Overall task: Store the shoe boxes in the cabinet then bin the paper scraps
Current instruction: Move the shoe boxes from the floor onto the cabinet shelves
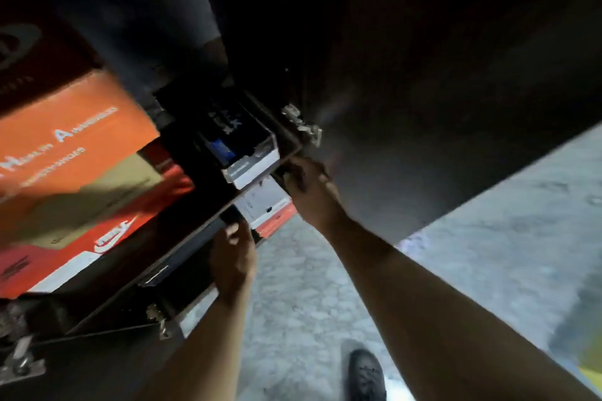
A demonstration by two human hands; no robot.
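Observation:
The dark cabinet (pixel 208 221) stands open and the view is tilted. A black-and-white shoe box (pixel 252 163) sits on a shelf. Just under it, a white shoe box with a red lid (pixel 265 205) pokes out of the shelf below. My left hand (pixel 233 257) grips that box's near side, with the fingers curled at the shelf edge. At its far side my right hand (pixel 309 187) holds it with the fingers curled in shadow. A large orange shoe box (pixel 71 140) and a red one (pixel 97 238) fill the cabinet at left.
The open dark cabinet door (pixel 439 91) hangs at right on a metal hinge (pixel 303 124). A second hinge (pixel 159 319) shows lower left. Grey mottled floor (pixel 309 296) lies below, with my black shoe (pixel 366 374) on it.

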